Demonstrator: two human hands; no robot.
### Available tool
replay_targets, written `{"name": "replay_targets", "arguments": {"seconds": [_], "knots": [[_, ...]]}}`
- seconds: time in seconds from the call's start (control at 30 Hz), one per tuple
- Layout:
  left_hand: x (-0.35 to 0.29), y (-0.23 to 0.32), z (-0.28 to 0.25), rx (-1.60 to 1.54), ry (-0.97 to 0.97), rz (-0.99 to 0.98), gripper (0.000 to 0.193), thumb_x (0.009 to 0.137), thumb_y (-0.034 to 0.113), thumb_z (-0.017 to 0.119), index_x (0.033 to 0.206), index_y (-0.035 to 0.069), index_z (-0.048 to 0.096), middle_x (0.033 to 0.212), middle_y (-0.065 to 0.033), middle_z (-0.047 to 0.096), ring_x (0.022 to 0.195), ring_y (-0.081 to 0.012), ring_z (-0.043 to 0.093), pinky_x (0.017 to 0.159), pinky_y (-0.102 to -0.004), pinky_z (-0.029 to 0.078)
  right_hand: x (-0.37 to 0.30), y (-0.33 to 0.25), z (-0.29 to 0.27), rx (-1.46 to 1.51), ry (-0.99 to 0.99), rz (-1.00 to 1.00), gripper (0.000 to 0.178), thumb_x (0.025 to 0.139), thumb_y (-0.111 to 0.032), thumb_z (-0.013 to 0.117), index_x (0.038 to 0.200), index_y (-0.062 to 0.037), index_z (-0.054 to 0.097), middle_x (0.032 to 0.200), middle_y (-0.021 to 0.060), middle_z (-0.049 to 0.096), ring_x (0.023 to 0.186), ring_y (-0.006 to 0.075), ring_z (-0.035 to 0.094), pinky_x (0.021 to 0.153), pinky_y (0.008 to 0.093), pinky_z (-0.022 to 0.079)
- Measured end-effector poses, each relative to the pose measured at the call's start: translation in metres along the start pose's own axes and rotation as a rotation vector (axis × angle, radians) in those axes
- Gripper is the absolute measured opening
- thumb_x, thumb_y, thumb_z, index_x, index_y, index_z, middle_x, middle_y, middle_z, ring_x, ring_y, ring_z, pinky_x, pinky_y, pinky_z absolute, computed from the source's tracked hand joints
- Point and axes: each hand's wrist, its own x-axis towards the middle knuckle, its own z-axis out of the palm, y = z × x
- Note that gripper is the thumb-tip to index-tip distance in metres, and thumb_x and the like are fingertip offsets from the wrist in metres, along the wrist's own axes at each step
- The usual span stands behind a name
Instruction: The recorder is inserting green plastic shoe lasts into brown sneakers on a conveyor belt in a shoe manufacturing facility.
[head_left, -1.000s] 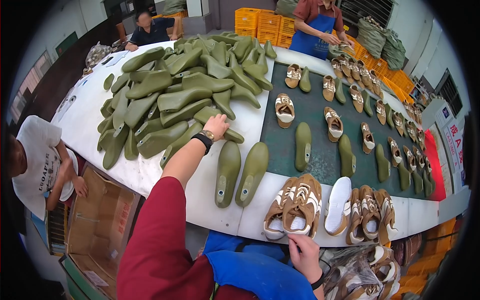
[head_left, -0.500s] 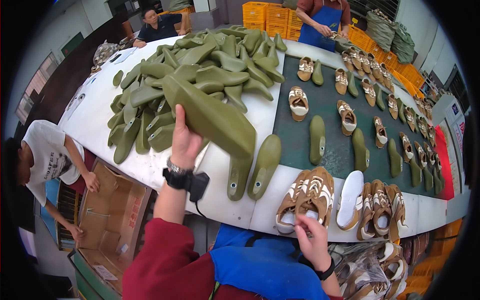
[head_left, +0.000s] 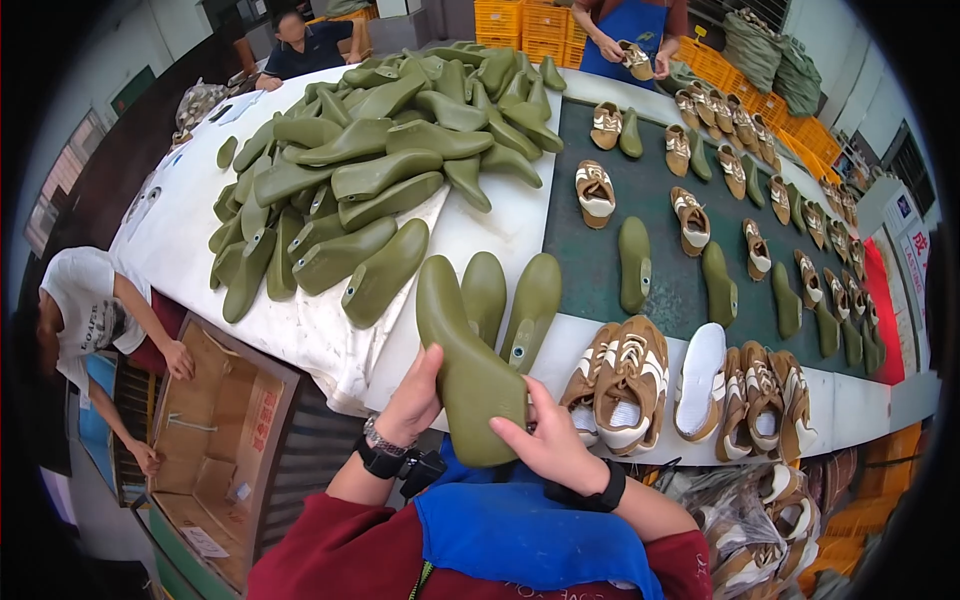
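Between both hands I hold a green shoe last (head_left: 462,370), toe pointing away from me and the thick heel end toward my body. My left hand (head_left: 412,400) grips it along its left side, fingers mostly hidden beneath. My right hand (head_left: 553,440) is closed on the heel end with the thumb on top. Just beyond it, two more green lasts lie on the white table edge; one upright-lying last (head_left: 533,305) shows a metal-rimmed hole. Right of my hands sit brown sneakers with white stripes (head_left: 632,385) and a sneaker lying with its white sole up (head_left: 700,385).
A big heap of green lasts (head_left: 370,150) covers the table's left half. Sneakers and lasts stand in rows on a dark green conveyor belt (head_left: 665,290). A co-worker in a blue apron (head_left: 630,45) handles a shoe across the belt. At left, another person leans by an open cardboard box (head_left: 215,440).
The last in my left hand has come down from above the table to in front of my body. My right hand has left the sneakers and taken hold of its heel end.
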Motion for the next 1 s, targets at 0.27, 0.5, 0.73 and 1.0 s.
{"name": "replay_targets", "arguments": {"seconds": [0.27, 0.5, 0.73, 1.0], "knots": [[0.06, 0.032, -0.066, -0.299, 0.007, -0.255, 0.051, 0.099, 0.042, 0.043, 0.13, 0.002, 0.049, 0.128, -0.0151, 0.055, 0.113, -0.0257, 0.057, 0.095, -0.0363, 0.049, -0.004, -0.012, -0.005, 0.089, -0.2, -0.067, 0.065, 0.088, -0.016, 0.064, 0.144, -0.0099, 0.031, 0.087, 0.0073, 0.065, 0.066, 0.0134, 0.06, 0.065, 0.0271, 0.051], [0.116, -0.011, -0.11, -0.135, 0.281, -0.194, 0.041, 0.101, 0.034, 0.043, 0.127, 0.003, 0.052, 0.125, -0.012, 0.057, 0.109, -0.0217, 0.059, 0.091, -0.0353, 0.051, -0.018, -0.002, -0.012, 0.022, -0.119, -0.057, 0.046, 0.086, -0.011, 0.065, 0.13, -0.0066, 0.051, 0.084, 0.0078, 0.066, 0.068, 0.0147, 0.062, 0.065, 0.0263, 0.052], [0.112, 0.011, -0.123, 1.235, 0.46, 0.523, 0.054, 0.081, 0.017, 0.067, 0.129, 0.001, 0.048, 0.129, -0.0201, 0.05, 0.122, -0.0325, 0.046, 0.105, -0.0416, 0.036, -0.014, -0.006, -0.014, -0.058, -0.085, -0.107, 0.031, 0.085, -0.006, 0.065, 0.115, -0.0025, 0.061, 0.082, 0.0088, 0.065, 0.068, 0.0169, 0.063, 0.064, 0.0269, 0.052], [0.091, 0.048, -0.169, 1.548, 0.634, 0.228, 0.043, 0.075, 0.031, 0.071, 0.107, 0.004, 0.062, 0.09, -0.0215, 0.067, 0.086, -0.0369, 0.065, 0.078, -0.043, 0.052, -0.018, -0.007, -0.013, -0.133, -0.066, -0.073, 0.025, 0.083, -0.004, 0.066, 0.107, -0.0007, 0.064, 0.081, 0.0113, 0.066, 0.069, 0.0192, 0.066, 0.064, 0.0277, 0.053]]}}
